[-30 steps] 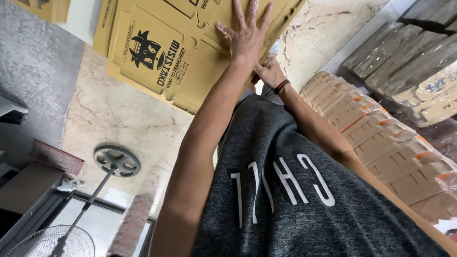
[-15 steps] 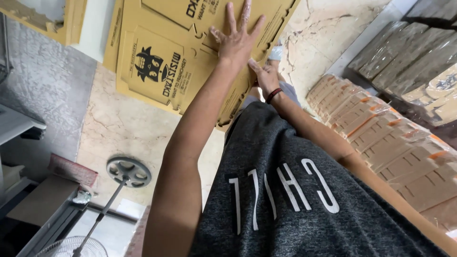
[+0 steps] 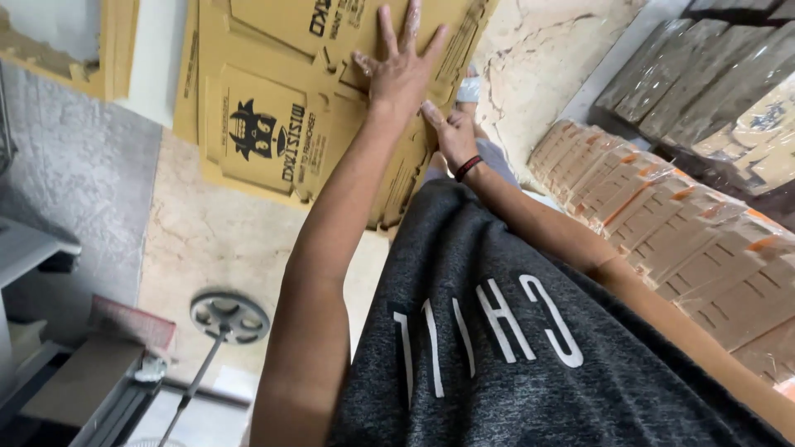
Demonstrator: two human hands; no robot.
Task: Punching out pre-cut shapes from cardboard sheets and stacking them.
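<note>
A stack of flat, die-cut yellow cardboard sheets (image 3: 273,124) lies on the pale marble floor (image 3: 224,248) in the far middle of the view, printed with a black cartoon figure and dark lettering. The left hand (image 3: 402,70) rests flat on the top sheet with its fingers (image 3: 386,29) spread wide open, pressing down rather than gripping. The right hand (image 3: 454,132) sits just nearer and to the right of it, at the stack's edge; a dark band circles its wrist. Its fingers (image 3: 432,113) touch the cardboard, but whether they curl around the edge cannot be told.

Both bare arms reach forward over a dark grey heathered shirt (image 3: 513,348) with white letters, which fills the near right of the picture. To the right, rows of brown folded cardboard pieces (image 3: 662,215) with orange markings lie packed side by side, well apart from the hands. At the near left stands a round metal fan base (image 3: 229,314) with its pole, and at the far left another yellow cardboard piece (image 3: 116,50) leans against a grey textured wall (image 3: 74,190).
</note>
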